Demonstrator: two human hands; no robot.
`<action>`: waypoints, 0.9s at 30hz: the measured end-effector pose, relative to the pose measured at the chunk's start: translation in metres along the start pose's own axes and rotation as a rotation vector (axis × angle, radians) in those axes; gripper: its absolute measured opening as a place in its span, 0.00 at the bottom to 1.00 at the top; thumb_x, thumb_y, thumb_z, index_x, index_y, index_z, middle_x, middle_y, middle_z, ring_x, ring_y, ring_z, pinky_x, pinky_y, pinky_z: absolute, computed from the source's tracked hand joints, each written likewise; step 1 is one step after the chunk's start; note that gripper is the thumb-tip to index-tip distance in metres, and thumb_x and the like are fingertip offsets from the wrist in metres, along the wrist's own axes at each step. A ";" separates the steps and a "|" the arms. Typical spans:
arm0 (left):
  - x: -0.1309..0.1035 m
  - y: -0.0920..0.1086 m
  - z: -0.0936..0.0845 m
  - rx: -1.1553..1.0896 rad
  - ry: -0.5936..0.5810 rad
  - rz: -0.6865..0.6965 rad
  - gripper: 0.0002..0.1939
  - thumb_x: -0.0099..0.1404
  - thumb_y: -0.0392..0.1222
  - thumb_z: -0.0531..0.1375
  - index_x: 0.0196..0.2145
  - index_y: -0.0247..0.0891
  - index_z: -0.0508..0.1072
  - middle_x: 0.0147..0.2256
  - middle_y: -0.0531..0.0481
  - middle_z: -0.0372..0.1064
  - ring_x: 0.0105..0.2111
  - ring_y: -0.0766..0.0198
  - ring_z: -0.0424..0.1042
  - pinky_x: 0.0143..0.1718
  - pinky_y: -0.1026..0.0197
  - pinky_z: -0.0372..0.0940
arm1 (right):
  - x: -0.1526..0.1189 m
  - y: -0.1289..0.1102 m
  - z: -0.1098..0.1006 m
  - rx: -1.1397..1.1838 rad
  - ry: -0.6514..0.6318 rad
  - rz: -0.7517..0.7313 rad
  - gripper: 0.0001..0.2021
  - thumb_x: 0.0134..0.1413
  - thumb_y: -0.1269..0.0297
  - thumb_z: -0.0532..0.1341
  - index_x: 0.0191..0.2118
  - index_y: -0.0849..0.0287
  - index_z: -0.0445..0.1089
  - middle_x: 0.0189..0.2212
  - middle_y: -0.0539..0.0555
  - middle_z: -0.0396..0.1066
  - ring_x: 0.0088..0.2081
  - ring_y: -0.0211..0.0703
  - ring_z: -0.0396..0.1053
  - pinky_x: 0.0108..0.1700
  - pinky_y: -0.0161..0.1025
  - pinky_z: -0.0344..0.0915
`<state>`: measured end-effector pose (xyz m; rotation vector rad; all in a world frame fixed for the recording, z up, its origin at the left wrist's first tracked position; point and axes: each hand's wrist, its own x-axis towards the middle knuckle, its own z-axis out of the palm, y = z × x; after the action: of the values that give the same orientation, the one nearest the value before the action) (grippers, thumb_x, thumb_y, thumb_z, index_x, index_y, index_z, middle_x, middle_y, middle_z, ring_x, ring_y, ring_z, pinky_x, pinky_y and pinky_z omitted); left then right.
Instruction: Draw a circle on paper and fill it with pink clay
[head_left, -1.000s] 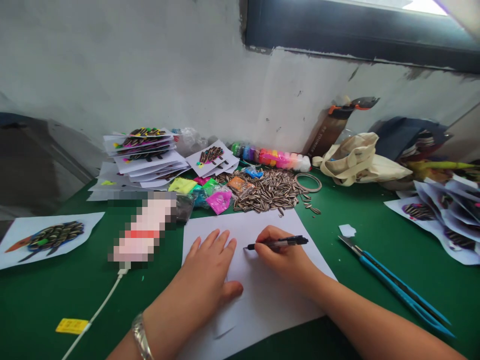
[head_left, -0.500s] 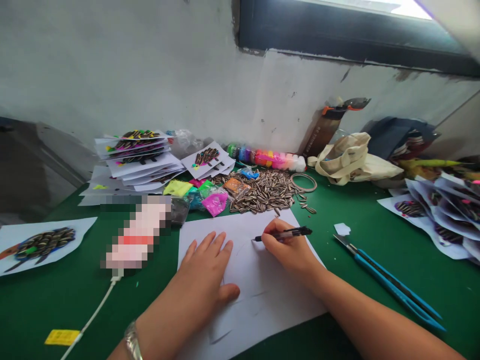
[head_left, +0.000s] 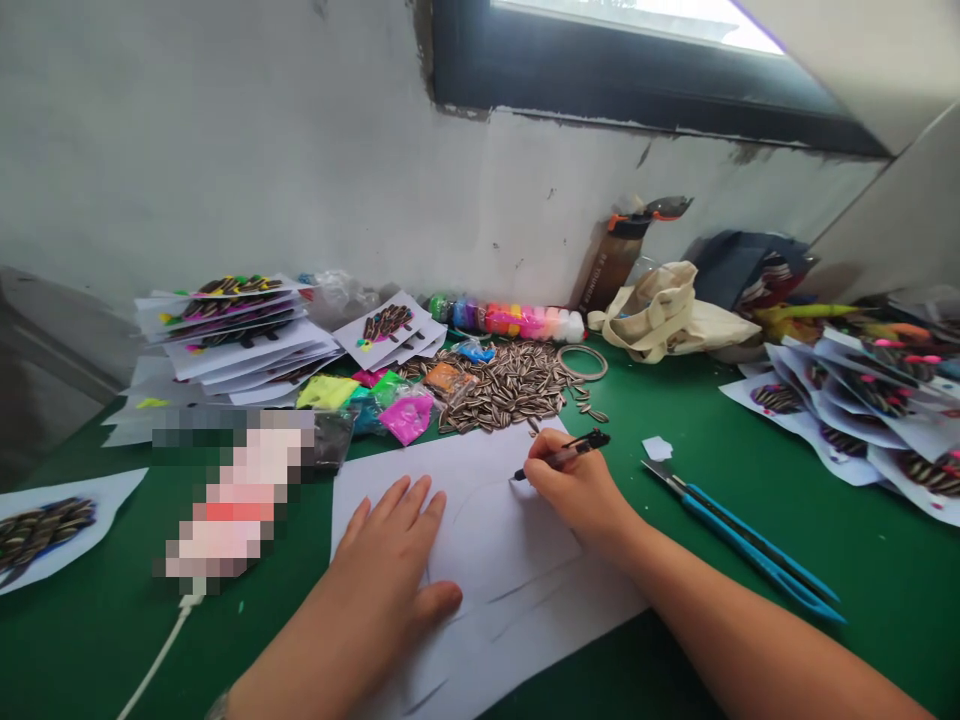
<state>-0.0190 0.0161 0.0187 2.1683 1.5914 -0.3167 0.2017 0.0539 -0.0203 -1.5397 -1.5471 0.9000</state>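
Observation:
A white sheet of paper (head_left: 480, 640) lies on the green table, with a few thin dark lines on it. My left hand (head_left: 394, 550) rests flat on the left part of the sheet, fingers spread. In my right hand (head_left: 581, 495) is a black pen (head_left: 566, 453), gripped between thumb and fingers, its tip at the paper near the end of a faint curved line. Just beyond the sheet's far edge is a heap of striped sunflower seeds (head_left: 517, 385).
To the right lie a blue-handled craft knife (head_left: 750, 545) and a paper scrap (head_left: 657, 448). Colourful clay packets (head_left: 405, 415) sit beyond the sheet. Stacks of seed-decorated cards (head_left: 240, 350) stand left and right. A bottle (head_left: 615, 260) and a cloth bag (head_left: 652, 315) are by the wall.
The pen tip has moved a little to the right along the paper, lengthening the faint curve. My left hand stays flat on the sheet. The whole view has shifted slightly.

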 end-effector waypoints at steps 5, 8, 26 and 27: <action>0.002 -0.004 0.006 0.000 0.040 0.006 0.38 0.57 0.50 0.59 0.64 0.40 0.57 0.67 0.43 0.43 0.66 0.44 0.40 0.63 0.38 0.41 | 0.003 0.000 -0.006 -0.067 0.020 -0.016 0.04 0.41 0.69 0.54 0.20 0.56 0.60 0.17 0.43 0.55 0.22 0.35 0.54 0.25 0.34 0.49; 0.003 -0.005 0.007 0.009 0.045 0.007 0.38 0.57 0.50 0.58 0.64 0.40 0.57 0.67 0.43 0.43 0.66 0.45 0.41 0.63 0.38 0.42 | 0.005 0.001 -0.010 -0.096 0.023 -0.019 0.05 0.41 0.69 0.54 0.20 0.56 0.60 0.17 0.44 0.57 0.23 0.36 0.55 0.26 0.34 0.49; 0.000 -0.002 0.002 0.036 0.050 0.025 0.37 0.58 0.50 0.57 0.64 0.36 0.58 0.66 0.40 0.44 0.66 0.44 0.42 0.63 0.38 0.43 | 0.008 -0.001 -0.022 -0.004 -0.017 0.016 0.06 0.40 0.70 0.55 0.18 0.57 0.59 0.15 0.44 0.55 0.22 0.35 0.55 0.25 0.34 0.49; -0.001 -0.001 0.001 0.025 0.050 0.032 0.37 0.58 0.50 0.57 0.64 0.35 0.58 0.66 0.40 0.44 0.66 0.44 0.42 0.63 0.38 0.44 | 0.005 -0.005 -0.024 0.066 -0.004 0.025 0.05 0.42 0.70 0.56 0.20 0.57 0.61 0.16 0.44 0.56 0.22 0.36 0.56 0.25 0.34 0.50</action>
<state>-0.0204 0.0153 0.0181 2.2349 1.5858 -0.2760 0.2210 0.0582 -0.0045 -1.5143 -1.4889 0.9591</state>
